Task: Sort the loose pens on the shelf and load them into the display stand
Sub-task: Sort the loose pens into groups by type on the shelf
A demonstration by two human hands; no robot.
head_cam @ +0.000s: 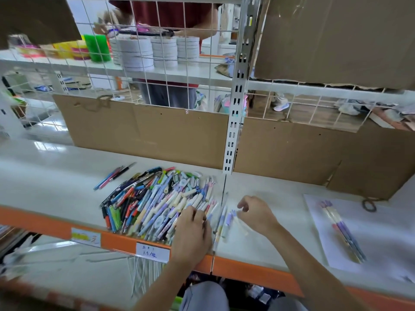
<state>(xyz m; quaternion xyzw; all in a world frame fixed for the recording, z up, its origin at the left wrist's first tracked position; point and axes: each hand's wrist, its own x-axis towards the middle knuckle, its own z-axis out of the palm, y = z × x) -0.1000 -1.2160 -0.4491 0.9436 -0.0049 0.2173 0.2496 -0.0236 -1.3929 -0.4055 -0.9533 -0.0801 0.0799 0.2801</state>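
- A white shelf with an orange front edge (pixel 56 227) carries everything; no display stand is in view.
- Toward the shelf's left, three slim pens in blue, pink and black (pixel 114 176) lie apart, seemingly already sorted out.
- At the middle, reaching the front edge, lies a large heap of loose mixed pens (pixel 152 203), dark ballpoints on its left, pastel capped ones on its right.
- On the orange edge below the heap, a white handwritten price tag (pixel 152 252) seems to read "1.5"; the rest is illegible. A yellow-printed label (pixel 86 237) left of it is too blurred to read.
- The left hand (pixel 193 232) rests on the heap's right side, fingers curled among pastel pens; whether it holds one I cannot tell.
- The right hand (pixel 256 213) hovers just right of the heap, fingers loosely curled; it appears to pinch a pale pen, blurred.
- Near the shelf's right end, a white sheet of paper (pixel 381 250) holds a neat row of matching purple-and-cream pens (pixel 343 232), probably a finished group.
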